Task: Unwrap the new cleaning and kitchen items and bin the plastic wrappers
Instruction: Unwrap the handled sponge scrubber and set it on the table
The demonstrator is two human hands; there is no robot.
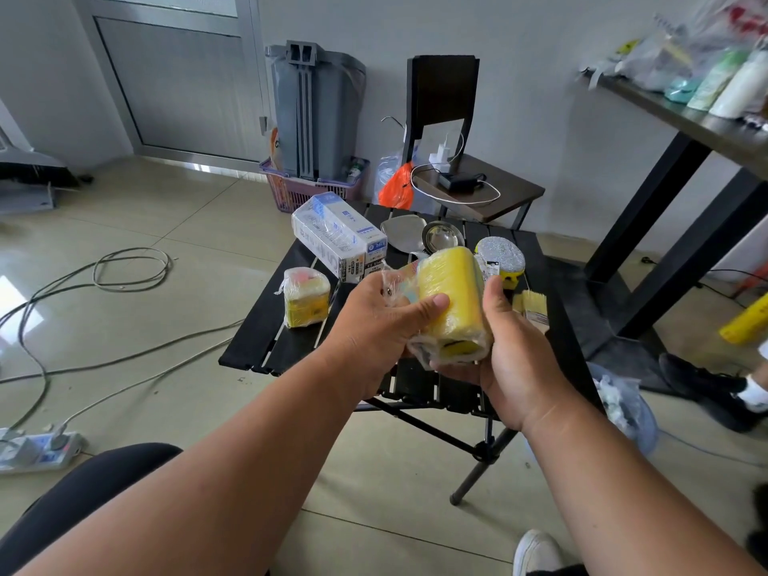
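Both my hands hold a pack of yellow sponges [451,301] wrapped in clear plastic, above the small black slatted table [266,347]. My left hand [374,326] grips its left side with the thumb pressed on the yellow front. My right hand [503,359] cups it from below and from the right. On the table lie a second wrapped sponge pack [305,301], a white and blue wrapped box [338,236], a glittery scrubber [500,255], metal spoons [419,236] and a small yellow brush [532,305].
A grey bin [316,110] stands against the far wall in a purple basket [307,193]. A dark chair [469,176] with chargers is behind the table. A plastic-lined bin [623,405] sits on the floor at right. Cables [124,268] cross the left floor. Another person's shoe [706,388] is at right.
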